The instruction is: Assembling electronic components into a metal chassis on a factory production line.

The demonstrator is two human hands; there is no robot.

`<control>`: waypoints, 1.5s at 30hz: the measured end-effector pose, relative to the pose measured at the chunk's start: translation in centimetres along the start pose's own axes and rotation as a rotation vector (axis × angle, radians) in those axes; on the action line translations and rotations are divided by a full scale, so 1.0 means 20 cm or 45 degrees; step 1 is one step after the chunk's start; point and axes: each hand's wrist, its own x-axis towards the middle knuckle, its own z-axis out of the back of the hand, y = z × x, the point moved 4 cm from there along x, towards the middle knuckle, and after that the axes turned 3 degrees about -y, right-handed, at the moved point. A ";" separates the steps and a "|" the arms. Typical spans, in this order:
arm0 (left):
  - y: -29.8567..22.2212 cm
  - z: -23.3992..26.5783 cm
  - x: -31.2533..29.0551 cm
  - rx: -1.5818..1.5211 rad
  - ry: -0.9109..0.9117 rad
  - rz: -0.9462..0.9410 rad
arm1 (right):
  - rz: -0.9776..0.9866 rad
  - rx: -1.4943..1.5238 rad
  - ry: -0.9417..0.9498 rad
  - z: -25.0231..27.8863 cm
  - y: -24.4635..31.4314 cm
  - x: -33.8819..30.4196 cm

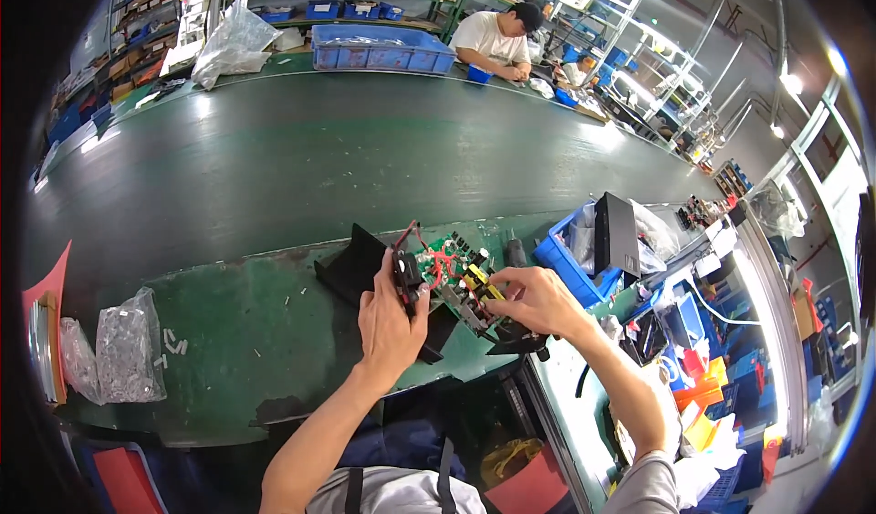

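Note:
A green circuit board (438,260) with yellow-wrapped transformers (481,281) and red wires is held tilted above the bench. My left hand (391,321) is closed around a black panel-like part (407,279) at the board's left end, with red and black wires looping above it. My right hand (540,302) grips the board's right side by the yellow transformers, fingers partly hidden behind them. Beneath and behind lies a black sheet-like housing piece (351,263), partly covered by my left hand and the board. Black cable parts (518,342) hang below my right hand.
A screwdriver-like dark handle (515,249) stands behind the board. To the right is a blue bin (570,259) holding a black case (616,236). Clear plastic bags (132,345) lie left. Beyond runs a dark conveyor belt (365,149); a person (495,40) sits across it.

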 end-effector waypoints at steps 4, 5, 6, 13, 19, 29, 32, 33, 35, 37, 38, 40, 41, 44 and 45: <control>0.03 -0.02 0.04 -0.070 0.082 0.140 | -0.055 -0.051 -0.011 0.01 -0.06 0.02; 0.04 -0.01 0.05 -0.099 0.128 0.211 | -0.049 -0.038 -0.011 0.00 -0.05 0.03; 0.04 0.01 0.06 -0.181 0.116 0.265 | -0.047 -0.012 -0.032 0.01 -0.04 0.03; -0.03 0.06 0.12 0.324 0.689 0.273 | 0.002 0.087 -0.076 0.05 -0.04 0.01; 0.02 0.01 0.08 0.203 0.608 0.351 | -0.030 0.191 -0.101 0.07 -0.07 -0.03; -0.01 -0.04 0.06 -0.760 0.436 0.500 | -0.076 0.293 -0.132 0.14 -0.03 -0.09; -0.03 0.00 0.01 -0.859 0.384 0.536 | -0.067 0.225 -0.177 0.12 -0.03 -0.14; -0.04 0.03 0.00 -0.878 0.340 0.536 | -0.043 0.169 -0.227 0.13 -0.02 -0.17; -0.06 0.07 -0.04 -0.858 0.325 0.546 | -0.047 0.148 -0.223 0.13 -0.01 -0.23; -0.14 0.15 -0.05 -0.735 0.303 0.607 | -0.072 0.151 -0.220 0.09 -0.02 -0.29; -0.15 0.14 -0.07 -0.732 0.317 0.617 | -0.068 0.127 -0.223 0.07 -0.03 -0.32; -0.18 0.15 -0.10 -0.704 0.190 0.516 | -0.074 0.123 -0.262 0.03 -0.04 -0.39; -0.20 0.14 -0.12 -0.778 0.157 0.547 | -0.065 0.113 -0.304 0.02 -0.04 -0.42; -0.13 0.10 -0.21 -0.652 0.080 0.445 | -0.085 0.098 -0.246 -0.02 -0.03 -0.49; -0.11 0.09 -0.23 -0.653 0.106 0.456 | -0.120 0.128 -0.242 -0.05 -0.05 -0.51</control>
